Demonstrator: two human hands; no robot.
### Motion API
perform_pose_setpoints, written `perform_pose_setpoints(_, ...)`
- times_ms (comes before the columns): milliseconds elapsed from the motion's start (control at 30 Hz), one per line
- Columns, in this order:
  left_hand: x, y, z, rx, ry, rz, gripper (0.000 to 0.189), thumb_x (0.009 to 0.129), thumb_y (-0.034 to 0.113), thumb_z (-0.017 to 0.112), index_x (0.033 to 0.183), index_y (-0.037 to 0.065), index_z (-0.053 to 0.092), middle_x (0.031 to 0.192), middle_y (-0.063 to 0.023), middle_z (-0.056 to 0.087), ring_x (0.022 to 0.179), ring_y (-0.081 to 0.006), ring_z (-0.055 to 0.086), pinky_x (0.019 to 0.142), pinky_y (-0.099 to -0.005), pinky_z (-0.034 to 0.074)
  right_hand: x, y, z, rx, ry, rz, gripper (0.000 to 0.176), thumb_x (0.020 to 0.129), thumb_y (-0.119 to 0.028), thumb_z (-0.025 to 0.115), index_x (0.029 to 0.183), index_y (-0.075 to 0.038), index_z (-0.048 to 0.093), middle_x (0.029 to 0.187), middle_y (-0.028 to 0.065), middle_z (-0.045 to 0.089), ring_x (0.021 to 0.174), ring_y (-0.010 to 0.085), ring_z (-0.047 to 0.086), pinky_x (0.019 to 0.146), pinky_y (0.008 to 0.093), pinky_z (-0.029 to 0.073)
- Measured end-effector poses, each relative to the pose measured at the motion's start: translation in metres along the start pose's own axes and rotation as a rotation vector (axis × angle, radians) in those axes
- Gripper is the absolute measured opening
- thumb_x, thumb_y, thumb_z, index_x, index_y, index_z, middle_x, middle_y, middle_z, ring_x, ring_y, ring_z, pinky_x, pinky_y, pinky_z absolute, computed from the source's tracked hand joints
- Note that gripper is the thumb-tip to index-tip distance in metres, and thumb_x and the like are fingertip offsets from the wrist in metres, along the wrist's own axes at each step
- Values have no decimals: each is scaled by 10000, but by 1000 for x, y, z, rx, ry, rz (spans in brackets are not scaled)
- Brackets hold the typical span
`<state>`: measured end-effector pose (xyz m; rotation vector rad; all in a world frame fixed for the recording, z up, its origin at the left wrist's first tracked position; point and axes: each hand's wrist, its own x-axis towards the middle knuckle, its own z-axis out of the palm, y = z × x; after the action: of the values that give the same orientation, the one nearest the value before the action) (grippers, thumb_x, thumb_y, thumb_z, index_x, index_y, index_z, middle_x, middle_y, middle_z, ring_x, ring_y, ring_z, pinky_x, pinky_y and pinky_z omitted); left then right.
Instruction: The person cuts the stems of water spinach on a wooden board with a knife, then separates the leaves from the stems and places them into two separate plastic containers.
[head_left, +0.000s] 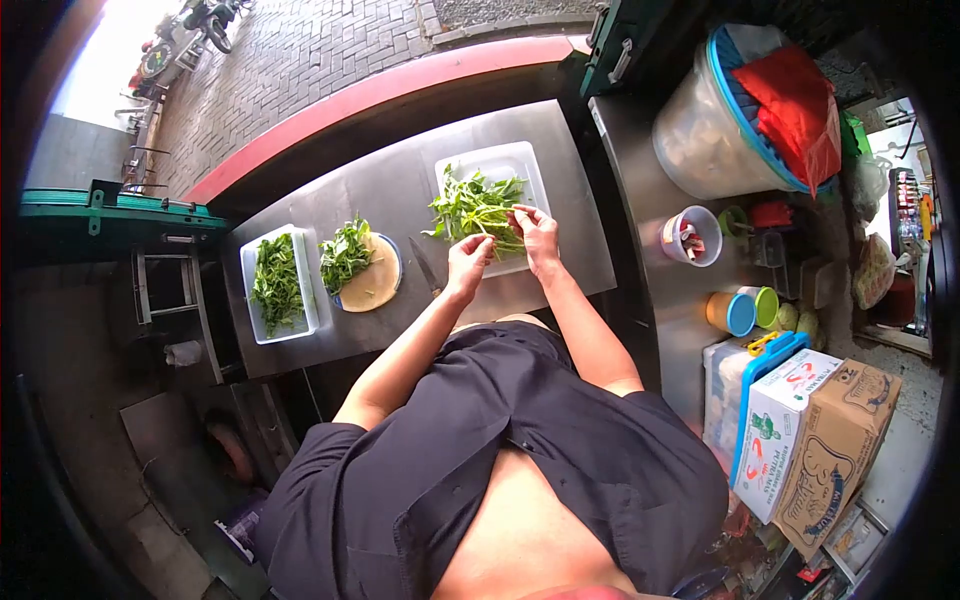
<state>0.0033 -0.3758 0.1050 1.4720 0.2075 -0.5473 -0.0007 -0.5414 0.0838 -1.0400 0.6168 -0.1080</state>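
- Leafy greens (pixel 472 205): loose pile in a white tray (pixel 522 158) on the steel counter (pixel 400 180), straight ahead of the person.
- Left hand (pixel 468 260): at the near edge of the tray, fingers curled in and clenched on a few stems at the near side of the pile. The hand sits partly over the tray rim.
- Right hand (pixel 537 232): just beside the left and a bit further in, over the tray's right half. Fingertips are pinched on the same bunch of greens, thumb side toward the left hand.
- Both hands grip the greens at the pile's near-right corner. Most of the pile lies beyond them and to their left, spilling a little over the tray's left rim.
- The hands are close together but not touching. Exact finger contact is too small to resolve.
- Knife (pixel 425 268): flat on the counter just left of the tray, near the left wrist, not held.
- Round cutting board (pixel 375 285): left of the knife, with a heap of cut leaves (pixel 345 255) on its far-left part.
- Second white tray (pixel 300 250): left of the board, with more greens (pixel 277 285) in it.
- To the right, well apart from the hands: a large clear tub (pixel 705 140) with red cloth (pixel 795 100) on top, and a small cup (pixel 695 235) nearer the counter.
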Motion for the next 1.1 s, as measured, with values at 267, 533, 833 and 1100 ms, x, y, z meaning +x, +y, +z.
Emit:
perform_pose_setpoints(267, 5, 41, -11, 74, 10, 108, 195, 995, 157, 672, 1111, 14, 737, 927, -11, 740, 799, -55, 630, 727, -222, 497, 22, -9, 14, -39, 59, -200, 143, 998, -49, 643, 1108, 21, 701, 957, 86, 755, 809, 121, 704, 758, 237, 571)
perform_pose_setpoints(533, 18, 86, -27, 161, -14, 256, 173, 971, 91, 635, 1045, -23, 742, 885, -26, 736, 762, -62, 621, 705, -223, 489, 43, 31, -17, -234, 230, -267, 146, 975, -87, 667, 1065, 18, 718, 897, 83, 776, 765, 109, 717, 712, 238, 547)
perform_pose_setpoints(833, 12, 90, -20, 141, 1, 288, 176, 982, 146, 685, 1117, 58, 756, 812, 72, 646, 684, -10, 491, 611, -199, 394, 53, 116, -66, -551, 251, -180, 121, 876, -183, 763, 968, -107, 788, 828, 28, 764, 709, 101, 686, 671, 285, 524)
perform_pose_setpoints(1100, 8, 38, -45, 30, 42, -24, 215, 974, 231, 711, 1156, 123, 754, 885, 79, 679, 687, -9, 535, 606, -184, 429, -10, 61, -42, -1180, 602, -908, 291, 862, -129, 730, 1142, -61, 694, 942, 77, 744, 818, 215, 706, 783, 371, 558)
